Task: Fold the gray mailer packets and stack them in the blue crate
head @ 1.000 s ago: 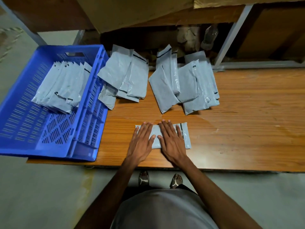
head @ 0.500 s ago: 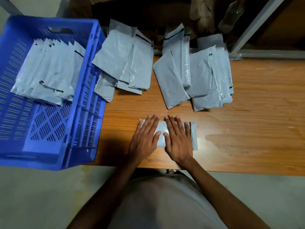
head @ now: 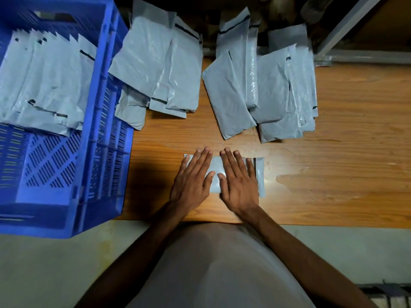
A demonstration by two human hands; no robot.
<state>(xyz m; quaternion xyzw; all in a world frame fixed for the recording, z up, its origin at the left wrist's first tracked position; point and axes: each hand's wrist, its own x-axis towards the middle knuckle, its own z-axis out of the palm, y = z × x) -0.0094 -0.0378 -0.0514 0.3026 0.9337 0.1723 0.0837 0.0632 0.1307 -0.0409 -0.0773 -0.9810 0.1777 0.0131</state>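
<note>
A folded gray mailer packet (head: 260, 176) lies flat on the wooden table (head: 333, 174) near its front edge. My left hand (head: 191, 181) and my right hand (head: 239, 181) press down on it side by side, fingers straight and flat. The blue crate (head: 104, 152) stands at the left, overhanging the table's front edge, with several folded packets (head: 44, 85) stacked in its far half. Two loose piles of gray packets lie behind my hands: one (head: 160, 70) leaning on the crate's right wall, one (head: 266, 85) to the right of it.
A metal frame leg (head: 347, 25) rises at the back right, with dark shelf space behind the piles. The floor (head: 44, 263) shows below the table's front edge.
The view has drawn closer and tilted down over the table. Both hands stay flat on the folded packet, spread slightly further apart.
</note>
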